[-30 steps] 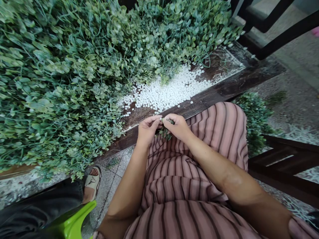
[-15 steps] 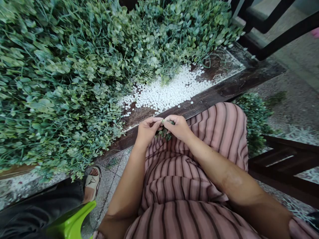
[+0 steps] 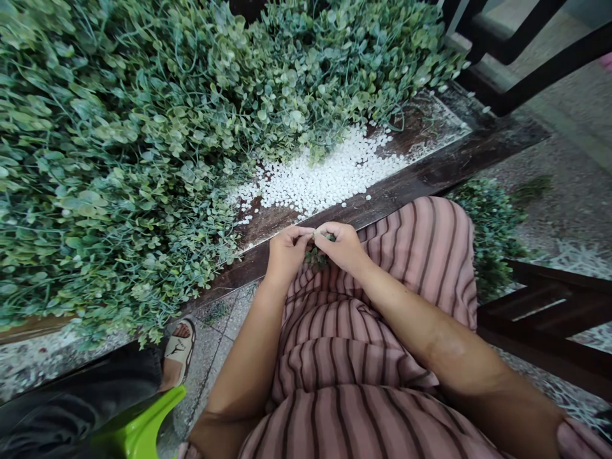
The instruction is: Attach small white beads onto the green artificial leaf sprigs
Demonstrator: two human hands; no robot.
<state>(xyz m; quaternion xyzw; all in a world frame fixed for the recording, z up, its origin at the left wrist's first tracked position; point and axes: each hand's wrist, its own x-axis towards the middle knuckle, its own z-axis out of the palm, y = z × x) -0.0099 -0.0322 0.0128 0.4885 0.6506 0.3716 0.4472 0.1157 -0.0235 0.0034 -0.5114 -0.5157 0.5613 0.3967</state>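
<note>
My left hand (image 3: pixel 287 247) and my right hand (image 3: pixel 342 243) meet above my lap, fingertips pinched together. Between and below them hangs a small sprig of green leaves (image 3: pixel 316 257), partly hidden by my fingers. Both hands are closed at its top end; the exact spot they grip is too small to make out. Just beyond them, small white beads (image 3: pixel 329 178) lie scattered in a pile on the dark wooden tabletop (image 3: pixel 270 217). A large heap of leafy artificial greenery (image 3: pixel 157 127) covers the table behind and to the left.
Another person's sandalled foot (image 3: pixel 179 350) and dark trouser leg (image 3: pixel 81 395) are at lower left, by a bright green plastic seat (image 3: pixel 143 427). More greenery (image 3: pixel 488 236) lies at my right, near dark wooden slats (image 3: pixel 549 306). A dark frame (image 3: pixel 526 76) stands at upper right.
My left hand has shifted slightly to the right, toward my right hand. The sprig has turned a little and sits partly lower behind the fingers.
</note>
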